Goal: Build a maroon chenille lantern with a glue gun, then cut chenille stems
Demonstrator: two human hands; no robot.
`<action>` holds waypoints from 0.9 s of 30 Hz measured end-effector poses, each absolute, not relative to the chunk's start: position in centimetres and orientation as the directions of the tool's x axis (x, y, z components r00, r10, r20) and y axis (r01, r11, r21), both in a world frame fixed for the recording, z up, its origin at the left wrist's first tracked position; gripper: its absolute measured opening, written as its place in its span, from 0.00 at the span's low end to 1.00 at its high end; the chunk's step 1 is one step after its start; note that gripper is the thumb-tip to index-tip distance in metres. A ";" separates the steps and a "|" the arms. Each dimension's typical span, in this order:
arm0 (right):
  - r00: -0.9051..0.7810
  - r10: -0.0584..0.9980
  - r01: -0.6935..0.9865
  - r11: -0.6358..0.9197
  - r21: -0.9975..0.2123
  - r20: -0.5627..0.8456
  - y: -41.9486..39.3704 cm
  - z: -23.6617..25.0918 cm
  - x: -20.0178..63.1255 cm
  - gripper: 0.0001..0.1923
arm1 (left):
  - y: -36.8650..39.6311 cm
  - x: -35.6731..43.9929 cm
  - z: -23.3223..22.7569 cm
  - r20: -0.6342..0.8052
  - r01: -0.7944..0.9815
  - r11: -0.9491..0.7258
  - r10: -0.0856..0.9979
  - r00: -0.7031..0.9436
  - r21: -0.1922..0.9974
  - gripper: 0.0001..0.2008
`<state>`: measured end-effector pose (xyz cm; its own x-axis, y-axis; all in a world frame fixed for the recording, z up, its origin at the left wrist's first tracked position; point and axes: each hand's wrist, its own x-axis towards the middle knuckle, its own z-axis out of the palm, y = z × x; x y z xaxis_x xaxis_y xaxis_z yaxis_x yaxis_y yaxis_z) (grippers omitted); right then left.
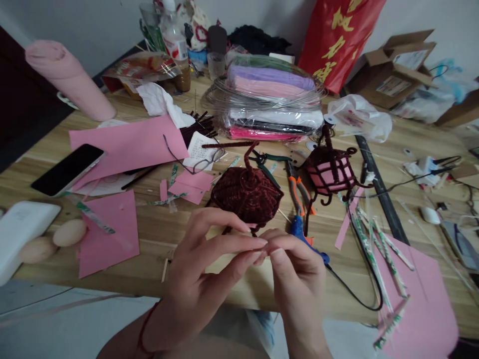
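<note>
Your left hand (209, 259) and right hand (295, 269) are meeting fingertip to fingertip just above the near edge of the wooden table (157, 234), pinching together at one spot; whatever sits between the tips is too small to make out, though a dark strand seems to be running from the pinch toward the brown chenille-stem bundle (247, 192) lying right behind your fingers. You are keeping that bundle close, touching or nearly touching the left fingers, probably so the strand stays slack enough to work. One stem is curling up from its top like a hook. Just beside it to the right, the orange-handled pliers (297, 192) and the blue glue gun (305, 234) are lying within easy reach of your right hand, the gun's black cord trailing off toward the pink paper sheet (422, 299). The small pink lantern framed in brown stems (331, 172) is standing upright beyond the pliers, near enough to serve as a pattern to copy. Farther back, the stack of packaged chenille stems (271, 102) is sitting as stock. To your left, a black phone (67, 169) is resting on pink paper, screen up, well apart from the work.
</note>
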<state>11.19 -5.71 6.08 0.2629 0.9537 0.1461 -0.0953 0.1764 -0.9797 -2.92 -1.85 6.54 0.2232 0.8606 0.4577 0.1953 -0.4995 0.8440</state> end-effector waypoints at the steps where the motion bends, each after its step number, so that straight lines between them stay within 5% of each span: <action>1: 0.262 0.954 -0.103 0.176 -0.979 0.144 -5.8 6.1 11.2 0.03 | -1.8 -2.9 6.8 0.449 0.177 -0.492 0.862 0.236 0.853 0.13; 8: 0.263 0.942 -0.003 0.218 -0.976 0.210 -5.9 6.6 11.2 0.02 | -1.4 -2.8 7.9 0.404 0.121 -0.444 0.878 0.258 0.888 0.08; 14: 0.230 0.850 0.355 0.379 -0.854 0.473 -6.2 6.9 11.9 0.09 | -1.1 -3.0 8.5 0.439 0.194 -0.502 0.850 0.293 0.843 0.08; 20: 0.078 0.743 0.603 0.496 -0.625 0.665 -6.4 7.5 12.7 0.13 | -1.0 -3.9 9.1 0.615 0.350 -0.730 0.683 0.394 0.587 0.09; 24: 0.053 0.741 0.624 0.499 -0.601 0.669 -6.5 7.5 12.8 0.13 | -1.1 -4.3 9.1 0.702 0.489 -0.803 0.563 0.436 0.341 0.10; 27: 0.060 0.739 0.610 0.504 -0.611 0.671 -6.3 7.2 12.7 0.13 | -0.9 -4.3 9.1 0.727 0.511 -0.808 0.536 0.429 0.293 0.08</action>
